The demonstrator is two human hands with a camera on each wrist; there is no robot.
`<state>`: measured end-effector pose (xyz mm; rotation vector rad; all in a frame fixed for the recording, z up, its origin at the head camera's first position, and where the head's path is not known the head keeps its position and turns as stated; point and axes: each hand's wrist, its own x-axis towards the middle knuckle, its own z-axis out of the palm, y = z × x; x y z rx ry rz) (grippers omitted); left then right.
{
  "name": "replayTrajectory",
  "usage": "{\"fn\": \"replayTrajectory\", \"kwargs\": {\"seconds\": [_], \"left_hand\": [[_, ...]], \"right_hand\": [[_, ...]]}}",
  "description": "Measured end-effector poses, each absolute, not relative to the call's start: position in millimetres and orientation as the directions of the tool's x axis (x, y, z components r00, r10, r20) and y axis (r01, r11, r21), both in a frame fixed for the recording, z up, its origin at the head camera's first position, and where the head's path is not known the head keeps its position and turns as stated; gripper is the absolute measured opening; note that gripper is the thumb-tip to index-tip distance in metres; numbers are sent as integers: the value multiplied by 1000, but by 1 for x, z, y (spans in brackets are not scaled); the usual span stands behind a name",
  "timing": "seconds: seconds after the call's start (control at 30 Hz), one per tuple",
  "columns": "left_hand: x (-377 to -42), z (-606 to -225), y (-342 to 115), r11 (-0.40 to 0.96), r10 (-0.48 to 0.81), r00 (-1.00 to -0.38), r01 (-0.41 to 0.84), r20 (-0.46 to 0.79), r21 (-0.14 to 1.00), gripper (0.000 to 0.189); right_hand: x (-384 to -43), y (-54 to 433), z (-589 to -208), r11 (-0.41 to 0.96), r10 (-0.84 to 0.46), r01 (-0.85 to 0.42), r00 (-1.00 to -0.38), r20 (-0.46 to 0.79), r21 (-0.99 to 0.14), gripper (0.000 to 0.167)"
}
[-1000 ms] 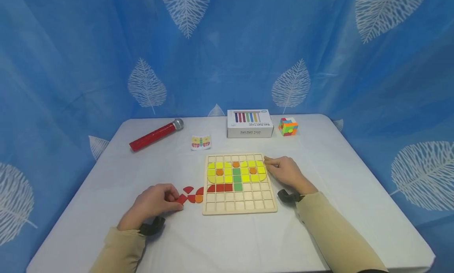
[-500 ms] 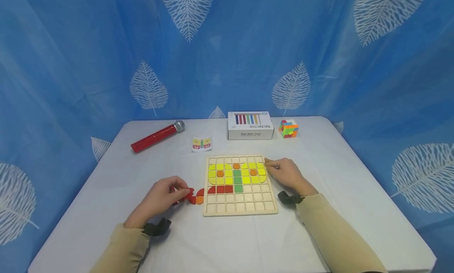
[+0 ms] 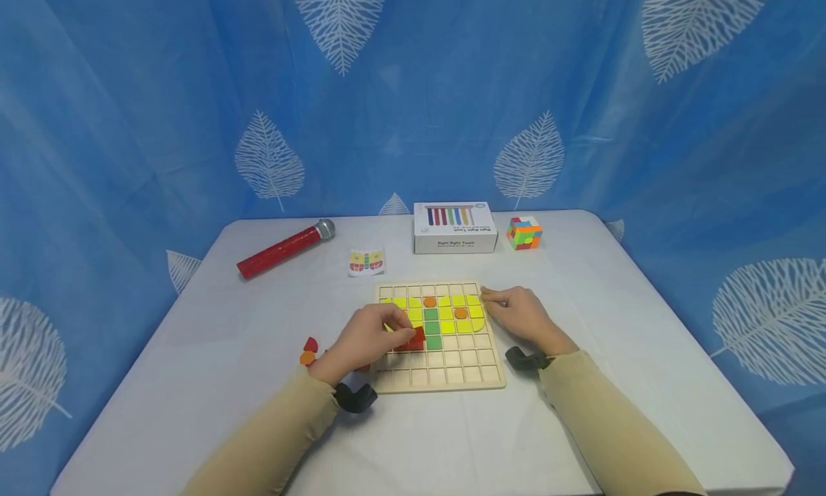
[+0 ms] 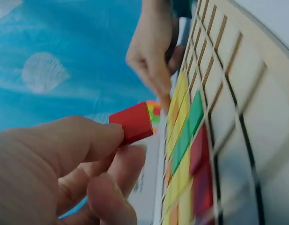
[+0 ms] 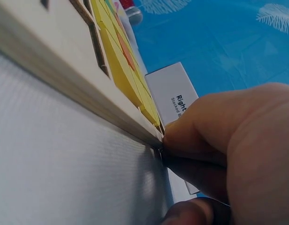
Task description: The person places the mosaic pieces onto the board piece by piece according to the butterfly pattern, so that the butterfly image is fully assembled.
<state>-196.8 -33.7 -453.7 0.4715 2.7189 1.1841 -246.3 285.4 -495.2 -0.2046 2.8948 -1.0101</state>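
My left hand point(image 3: 366, 337) is over the left half of the wooden grid board point(image 3: 445, 375), pinching a red square tile point(image 4: 132, 123) between thumb and fingers. In the left wrist view that tile is held off the grid, near the green tiles point(image 4: 188, 123) and dark red tiles point(image 4: 200, 187) set in it. Yellow tiles point(image 3: 447, 311) and orange round tiles point(image 3: 460, 313) fill other cells. At the board's upper right edge, my right hand point(image 3: 518, 313) grips the rim with thumb and finger. The left hand covers part of the yellow and red tiles.
Loose red point(image 3: 311, 344) and orange pieces point(image 3: 307, 358) lie left of my left wrist, others partly hidden under it. Behind the board are a picture card point(image 3: 366, 261), a red microphone point(image 3: 284, 250), a white box point(image 3: 455, 229) and a puzzle cube point(image 3: 524, 233).
My left hand has picked up a red tile from the loose pieces and moved right over the board. Loose pieces at the left have come into view. The right hand has stayed at the rim.
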Motion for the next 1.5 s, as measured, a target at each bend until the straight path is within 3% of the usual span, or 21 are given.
{"fn": "replayTrajectory", "kwargs": {"seconds": [0.37,0.8,1.0,1.17,1.33,1.5], "left_hand": [[-210,-462,20,675,402,-915,287,-12,680,5],[-207,-467,33,786,452,-891,416,34,457,6],[-209,-469,29,779,454,-890,413,30,471,7],[-210,-455,-3,775,362,-932,322,35,544,11],[-214,-443,-76,785,169,-985,122,-20,607,22],[-206,-453,-141,781,44,-994,-26,-97,624,31]], "right_hand": [[-247,286,-495,765,-169,-120,-985,-18,-633,40],[-249,288,-496,770,-155,-99,-987,-35,-630,41],[-248,286,-495,774,-147,-88,-988,-43,-627,41],[-248,284,-498,772,-142,-84,-989,-42,-630,41],[-248,283,-498,775,-148,-87,-988,-45,-626,41],[-248,286,-495,781,-145,-90,-989,-39,-618,40]]}}
